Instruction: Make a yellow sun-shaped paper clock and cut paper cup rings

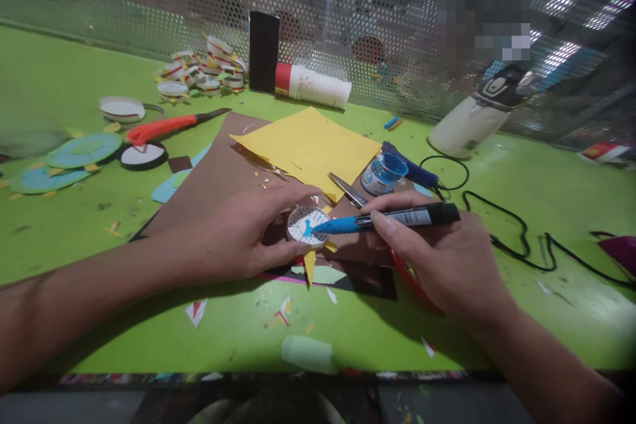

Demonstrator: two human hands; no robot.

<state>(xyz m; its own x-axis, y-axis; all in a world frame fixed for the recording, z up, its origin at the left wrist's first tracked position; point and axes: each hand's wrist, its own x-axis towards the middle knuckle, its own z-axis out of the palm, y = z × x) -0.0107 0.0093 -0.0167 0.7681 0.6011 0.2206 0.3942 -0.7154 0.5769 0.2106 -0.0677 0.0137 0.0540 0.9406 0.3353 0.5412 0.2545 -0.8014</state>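
My left hand [238, 228] is closed on a small white paper disc [304, 224] with blue marks, pinching it against brown paper [209, 185]. My right hand [447, 258] grips a blue marker pen [392, 218] with a black body. Its blue tip touches the disc's face. A yellow paper sheet [311, 146] lies just behind the disc, with scissors [348, 190] at its edge. A small blue-lidded jar [383, 174] stands beyond the pen.
On the green table [59, 79] lie an orange-handled knife [169, 126], blue paper circles [74, 159], a heap of paper rings [203, 69], stacked paper cups [313, 85], a tipped white bottle [477, 116] and a black cable [521, 238]. A perforated mesh screen [348, 13] stands behind.
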